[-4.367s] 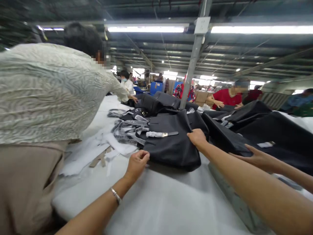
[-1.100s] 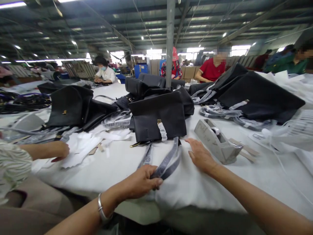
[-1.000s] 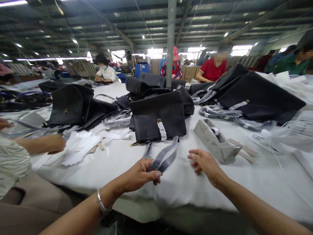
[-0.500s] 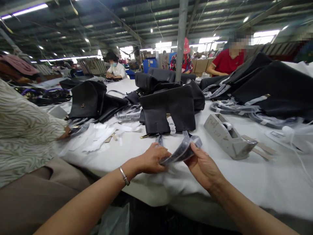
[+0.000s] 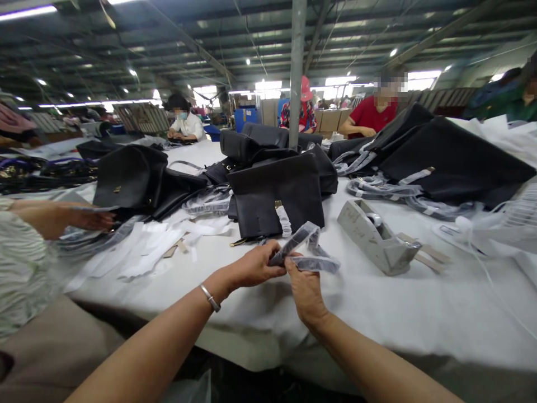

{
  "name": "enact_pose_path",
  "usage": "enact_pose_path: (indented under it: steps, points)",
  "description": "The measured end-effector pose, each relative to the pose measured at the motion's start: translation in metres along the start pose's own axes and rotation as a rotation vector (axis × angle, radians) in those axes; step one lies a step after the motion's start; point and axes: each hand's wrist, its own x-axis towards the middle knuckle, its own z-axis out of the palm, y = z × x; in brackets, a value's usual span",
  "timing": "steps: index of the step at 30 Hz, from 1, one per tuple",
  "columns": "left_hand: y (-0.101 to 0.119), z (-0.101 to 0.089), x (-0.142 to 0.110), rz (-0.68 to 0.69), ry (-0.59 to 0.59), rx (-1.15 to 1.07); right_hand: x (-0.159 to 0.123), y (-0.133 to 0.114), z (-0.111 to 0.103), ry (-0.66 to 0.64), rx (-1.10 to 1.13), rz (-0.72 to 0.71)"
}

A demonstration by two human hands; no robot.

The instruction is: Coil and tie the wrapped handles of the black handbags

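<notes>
A plastic-wrapped dark bag strap (image 5: 315, 263) is looped between my hands, just in front of a black handbag (image 5: 272, 190). My left hand (image 5: 262, 263) grips the strap on its left side, fingers curled round it. My right hand (image 5: 305, 288) pinches the strap between thumb and fingers, close beside the left. The handbag lies on the white-covered table, its clasp tab (image 5: 283, 219) wrapped in white material. Part of the strap is hidden behind my fingers.
A grey tape dispenser (image 5: 375, 240) stands to the right, by brown strips. White paper strips (image 5: 140, 249) lie left. More black bags (image 5: 453, 159) are piled behind and right. A co-worker's hand (image 5: 62, 218) is at the left, and a metal post (image 5: 297, 73) rises behind the bags.
My right hand has moved left to meet my left hand, and the strap between them now folds into a loop. The view has turned slightly right. The co-worker's arm reaches further in.
</notes>
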Motion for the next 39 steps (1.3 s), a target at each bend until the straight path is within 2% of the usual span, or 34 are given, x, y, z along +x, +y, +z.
enact_pose_path:
  steps: [2, 4, 8, 10, 12, 15, 18, 21, 25, 28, 31, 34, 39]
  points:
    - [-0.008, 0.002, -0.002, -0.019, -0.031, 0.076, 0.004, 0.002, -0.001, 0.053, 0.111, 0.072]
    - [-0.017, 0.003, -0.004, 0.02, -0.055, 0.151, 0.012, -0.004, -0.01, 0.107, 0.234, 0.172]
    - [-0.027, 0.003, -0.012, 0.226, -0.064, 0.41, 0.043, -0.024, -0.045, 0.357, 0.387, 0.369]
    - [-0.029, 0.001, -0.019, 0.329, -0.103, 0.514, 0.061, -0.032, -0.063, 0.41, 0.385, 0.472]
    - [-0.032, -0.001, -0.026, 0.394, -0.15, 0.601, 0.075, -0.034, -0.077, 0.386, 0.343, 0.547]
    - [-0.039, -0.003, -0.037, 0.417, -0.189, 0.717, 0.087, -0.034, -0.087, 0.278, 0.273, 0.646]
    - [-0.036, -0.002, -0.045, 0.355, -0.169, 0.773, 0.089, -0.033, -0.088, 0.134, 0.177, 0.757]
    - [-0.016, 0.005, -0.049, 0.27, -0.153, 0.781, 0.089, -0.035, -0.088, 0.04, 0.051, 0.812]
    - [0.019, 0.017, -0.048, 0.267, -0.189, 0.729, 0.093, -0.04, -0.091, -0.049, -0.175, 0.837]
    - [0.033, 0.027, -0.045, 0.32, -0.205, 0.775, 0.1, -0.042, -0.09, -0.141, -0.485, 0.766]
    - [0.036, 0.039, -0.043, 0.347, -0.178, 0.778, 0.114, -0.039, -0.083, -0.226, -0.852, 0.617]
    - [0.033, 0.055, -0.042, 0.32, -0.132, 0.794, 0.134, -0.031, -0.072, -0.286, -1.135, 0.507]
    - [0.022, 0.076, -0.04, 0.329, -0.145, 0.852, 0.155, -0.021, -0.055, -0.327, -1.452, 0.333]
